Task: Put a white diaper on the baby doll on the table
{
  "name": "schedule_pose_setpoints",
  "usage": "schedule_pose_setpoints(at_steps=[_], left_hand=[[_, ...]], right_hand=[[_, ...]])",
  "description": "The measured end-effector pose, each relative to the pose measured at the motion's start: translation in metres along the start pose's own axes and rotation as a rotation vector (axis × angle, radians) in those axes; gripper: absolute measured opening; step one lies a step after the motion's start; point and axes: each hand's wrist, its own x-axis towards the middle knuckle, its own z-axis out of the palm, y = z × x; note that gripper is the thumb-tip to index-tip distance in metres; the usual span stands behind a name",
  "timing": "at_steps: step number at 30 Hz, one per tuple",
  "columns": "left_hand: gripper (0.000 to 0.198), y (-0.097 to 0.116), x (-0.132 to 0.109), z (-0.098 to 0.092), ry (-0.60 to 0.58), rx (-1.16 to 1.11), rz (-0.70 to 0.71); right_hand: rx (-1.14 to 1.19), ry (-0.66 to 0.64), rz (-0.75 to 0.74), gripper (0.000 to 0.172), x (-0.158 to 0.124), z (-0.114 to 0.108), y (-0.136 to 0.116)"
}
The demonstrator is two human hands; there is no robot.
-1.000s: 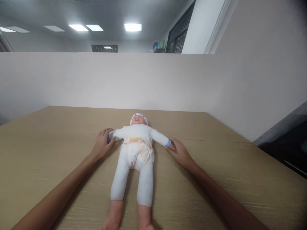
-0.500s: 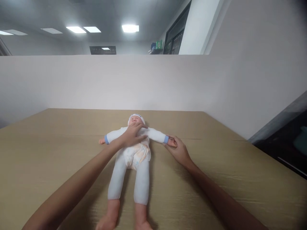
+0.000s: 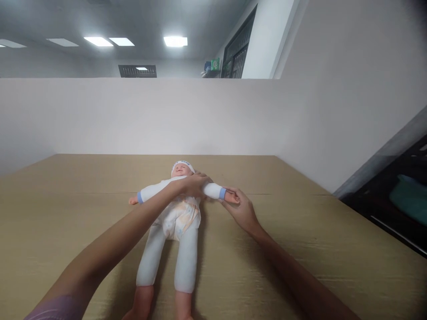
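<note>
Tan worktop (image 3: 293,222), pale wall (image 3: 160,118) behind; doll (image 3: 187,260), lower centre of frame, diaper (image 3: 182,218) already on; arm handling seemingly unfinished: my right hand (image 3: 245,212) holds its small hand (image 3: 232,197), my left hand (image 3: 192,183) overlies its upper sleeve (image 3: 211,190), gripping or not I cannot tell

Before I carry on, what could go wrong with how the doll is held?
With the left hand at the upper arm of the doll and the right hand at its small hand, pulling could strain that arm. The left forearm crosses over the doll, so leaning might press it.
</note>
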Motion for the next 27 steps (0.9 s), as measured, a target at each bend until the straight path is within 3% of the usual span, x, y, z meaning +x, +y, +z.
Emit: schedule_pose_setpoints(at_steps=[6, 11, 16, 23, 27], left_hand=[[0.076, -0.003, -0.022, 0.001, 0.029, 0.009, 0.019], [0.075, -0.001, -0.008, 0.003, 0.024, 0.037, 0.025], [0.057, -0.002, 0.003, 0.012, 0.061, 0.058, 0.01], [0.043, -0.008, -0.01, 0.012, 0.186, -0.022, 0.019], [0.043, -0.008, -0.018, 0.006, 0.266, -0.056, -0.02]], right_hand=[[0.02, 0.016, 0.019, 0.043, -0.001, 0.002, 0.0], [0.03, 0.039, 0.027, 0.046, -0.002, 0.003, -0.002], [0.033, 0.038, 0.032, 0.051, -0.004, 0.001, -0.006], [0.144, 0.066, 0.143, 0.079, -0.006, 0.003, -0.002], [0.209, -0.026, 0.237, 0.07, -0.014, 0.012, 0.003]])
